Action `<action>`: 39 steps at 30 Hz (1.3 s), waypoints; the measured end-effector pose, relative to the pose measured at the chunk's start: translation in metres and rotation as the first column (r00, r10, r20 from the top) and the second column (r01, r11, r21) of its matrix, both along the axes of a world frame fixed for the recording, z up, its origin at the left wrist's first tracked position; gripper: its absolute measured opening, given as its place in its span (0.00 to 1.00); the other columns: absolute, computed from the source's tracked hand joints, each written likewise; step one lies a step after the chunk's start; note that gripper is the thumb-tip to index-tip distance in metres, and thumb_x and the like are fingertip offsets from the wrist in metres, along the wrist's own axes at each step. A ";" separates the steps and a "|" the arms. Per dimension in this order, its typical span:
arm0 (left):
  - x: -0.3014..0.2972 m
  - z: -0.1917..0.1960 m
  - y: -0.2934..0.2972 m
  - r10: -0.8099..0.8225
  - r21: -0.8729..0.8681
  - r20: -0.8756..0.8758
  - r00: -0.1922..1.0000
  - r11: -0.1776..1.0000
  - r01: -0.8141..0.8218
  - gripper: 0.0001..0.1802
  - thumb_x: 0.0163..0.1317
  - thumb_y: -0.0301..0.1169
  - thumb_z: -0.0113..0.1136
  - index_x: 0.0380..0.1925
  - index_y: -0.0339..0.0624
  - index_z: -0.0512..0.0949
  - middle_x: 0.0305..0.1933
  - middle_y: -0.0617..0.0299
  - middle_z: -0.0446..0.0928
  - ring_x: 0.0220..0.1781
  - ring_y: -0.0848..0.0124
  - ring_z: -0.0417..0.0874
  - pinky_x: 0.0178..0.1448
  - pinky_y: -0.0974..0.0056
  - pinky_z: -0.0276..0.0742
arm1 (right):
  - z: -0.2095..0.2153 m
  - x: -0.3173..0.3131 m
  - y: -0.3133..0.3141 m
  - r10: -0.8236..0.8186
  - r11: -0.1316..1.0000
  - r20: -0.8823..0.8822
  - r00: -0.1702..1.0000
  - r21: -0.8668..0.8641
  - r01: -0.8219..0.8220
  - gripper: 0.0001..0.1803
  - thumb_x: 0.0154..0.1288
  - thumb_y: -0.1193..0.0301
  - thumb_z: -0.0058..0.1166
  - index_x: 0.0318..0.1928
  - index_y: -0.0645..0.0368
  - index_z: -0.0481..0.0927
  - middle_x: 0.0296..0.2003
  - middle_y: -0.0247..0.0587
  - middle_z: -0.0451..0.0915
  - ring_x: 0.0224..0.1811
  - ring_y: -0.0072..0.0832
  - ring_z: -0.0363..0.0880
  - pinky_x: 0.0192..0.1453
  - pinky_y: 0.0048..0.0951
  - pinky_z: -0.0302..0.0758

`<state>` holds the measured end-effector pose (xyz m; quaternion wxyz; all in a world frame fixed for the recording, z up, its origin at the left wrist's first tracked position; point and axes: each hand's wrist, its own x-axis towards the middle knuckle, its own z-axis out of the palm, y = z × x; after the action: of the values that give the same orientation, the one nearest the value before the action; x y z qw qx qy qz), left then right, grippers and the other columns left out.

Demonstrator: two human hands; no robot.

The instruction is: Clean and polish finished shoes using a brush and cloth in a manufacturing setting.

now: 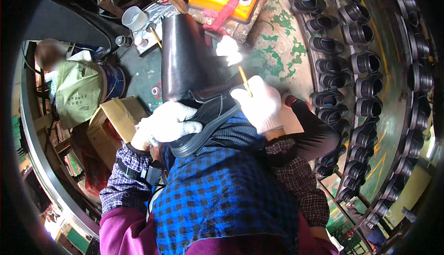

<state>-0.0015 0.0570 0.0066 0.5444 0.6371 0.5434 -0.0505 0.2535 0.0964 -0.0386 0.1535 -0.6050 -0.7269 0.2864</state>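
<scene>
My left hand point(170, 122), in a white knit glove, grips a black shoe point(213, 114) near one end. The shoe lies slantwise over my lap, its sole edge facing me and its upper perforated. My right hand point(261, 104), gloved the same way, is closed around a thin yellow stick point(244, 80) beside the shoe's far end. The stick points up and away; whatever is at its lower end is hidden by the hand. Just beyond the shoe stands a glossy black leather-covered form point(182, 56), and a glaring white light point(229, 51) shines at its right.
Racks of black shoes point(327, 65) line the right side. Ahead are an orange machine point(226, 0) on a block and a foil-covered stand with a clear plastic cup point(134, 18). A small bottle point(156, 91), a cardboard box point(121, 116) and a green sack point(78, 91) are at left.
</scene>
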 end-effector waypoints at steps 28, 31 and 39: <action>0.001 0.023 -0.007 0.457 -0.203 0.145 0.878 0.882 -0.425 0.22 0.62 0.39 0.68 0.52 0.37 0.82 0.47 0.44 0.82 0.49 0.57 0.85 0.55 0.62 0.78 | -0.050 0.019 0.009 -0.521 0.851 -0.676 0.521 -0.461 0.252 0.18 0.71 0.62 0.56 0.50 0.62 0.85 0.39 0.32 0.84 0.39 0.17 0.77 0.46 0.23 0.74; 0.002 0.035 -0.009 0.259 -0.008 0.155 0.953 0.965 -0.261 0.23 0.65 0.39 0.65 0.55 0.35 0.80 0.51 0.46 0.82 0.53 0.58 0.84 0.59 0.60 0.77 | -0.042 0.020 0.010 -0.544 0.836 -0.631 0.553 -0.464 0.293 0.17 0.71 0.62 0.57 0.50 0.63 0.85 0.38 0.30 0.83 0.38 0.16 0.75 0.44 0.22 0.73; -0.006 0.022 -0.004 0.611 -0.405 0.102 0.785 0.746 -0.528 0.31 0.64 0.49 0.67 0.57 0.35 0.79 0.31 0.64 0.81 0.32 0.76 0.81 0.40 0.71 0.76 | -0.052 0.016 0.009 -0.502 0.863 -0.638 0.584 -0.411 0.293 0.19 0.70 0.61 0.58 0.50 0.63 0.85 0.37 0.30 0.83 0.36 0.17 0.74 0.43 0.23 0.73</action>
<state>-0.0079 0.0530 0.0289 0.6976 0.3313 0.6281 0.0954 0.2693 0.1054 -0.0909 0.4078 -0.6034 -0.4047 0.5530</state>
